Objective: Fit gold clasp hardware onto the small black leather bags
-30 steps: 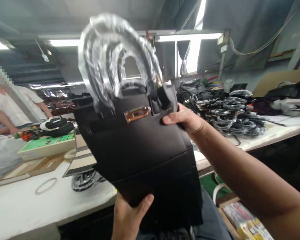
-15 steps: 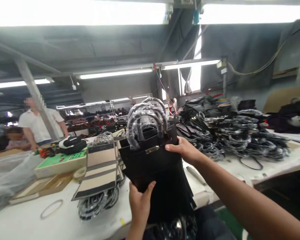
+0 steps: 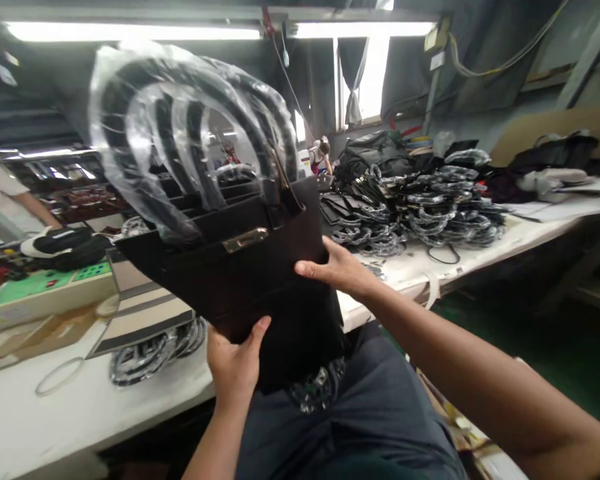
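I had both hands clamped on the stack of black bag panels [image 3: 240,280]: my left hand [image 3: 236,363] closed around its lower edge with the thumb on the front face, my right hand [image 3: 337,270] pinching its right edge, so the stack hung in the air above my lap, tilted and clear of the white table [image 3: 25,413]. Above the grip, the plastic-wrapped handles [image 3: 180,133] arched up and the gold clasp [image 3: 245,240] faced me; I judged the stack gathered but not yet set down. Left of the grip lay a striped panel [image 3: 140,320] and a thin ring [image 3: 60,377]. Beyond my right hand sat a pile of wrapped handles [image 3: 430,213] under strip lights [image 3: 130,30].
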Available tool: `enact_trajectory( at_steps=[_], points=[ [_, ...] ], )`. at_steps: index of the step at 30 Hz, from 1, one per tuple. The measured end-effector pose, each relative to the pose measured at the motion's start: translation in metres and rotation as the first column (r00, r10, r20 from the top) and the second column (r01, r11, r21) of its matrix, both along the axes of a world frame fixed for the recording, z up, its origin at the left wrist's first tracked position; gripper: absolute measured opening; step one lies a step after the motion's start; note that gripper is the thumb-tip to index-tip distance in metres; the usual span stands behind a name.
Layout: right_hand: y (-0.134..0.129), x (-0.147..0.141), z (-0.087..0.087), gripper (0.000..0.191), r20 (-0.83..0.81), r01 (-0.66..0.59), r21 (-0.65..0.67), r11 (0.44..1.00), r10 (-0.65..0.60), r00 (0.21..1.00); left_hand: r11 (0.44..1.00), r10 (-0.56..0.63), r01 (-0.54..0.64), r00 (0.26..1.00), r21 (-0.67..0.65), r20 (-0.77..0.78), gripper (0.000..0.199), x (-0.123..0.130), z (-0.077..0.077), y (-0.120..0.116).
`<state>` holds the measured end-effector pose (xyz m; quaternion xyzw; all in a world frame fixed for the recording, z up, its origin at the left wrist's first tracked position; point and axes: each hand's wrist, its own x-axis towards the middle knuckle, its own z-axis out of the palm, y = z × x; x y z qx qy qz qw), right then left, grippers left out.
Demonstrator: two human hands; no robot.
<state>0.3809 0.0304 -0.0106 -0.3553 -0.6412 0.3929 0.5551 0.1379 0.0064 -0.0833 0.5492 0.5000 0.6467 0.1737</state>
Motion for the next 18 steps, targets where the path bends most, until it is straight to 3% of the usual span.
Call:
enact_trajectory(
  at_steps=[4,7,11,15,18],
  points=[
    [-0.001,0.004,-0.071,0.076,0.076,0.068,-0.202,0.977,-0.054,0.996,0.999,-0.024,0.022,0.998,0.045,0.059,0.058,0.002,0.004,0.015],
    [-0.011,0.009,-0.1,0.083,0.061,0.071,-0.214,0.974,-0.059,0.996,0.999,-0.034,0.033,0.997,0.023,0.065,0.06,0.006,0.006,0.021],
    [-0.02,0.016,-0.106,0.104,0.088,0.029,-0.134,0.991,-0.017,0.996,0.995,-0.078,0.086,0.986,-0.044,0.15,0.068,0.009,0.005,0.026],
    [-0.015,0.019,-0.096,0.101,0.176,0.057,-0.108,0.993,-0.037,0.984,0.992,-0.107,0.123,0.951,-0.039,0.288,0.071,0.009,0.002,0.03],
    [-0.009,0.018,-0.089,0.096,0.209,0.057,-0.099,0.993,-0.035,0.977,0.981,-0.078,0.143,0.911,-0.134,0.404,0.065,0.006,0.003,0.036]
  ],
)
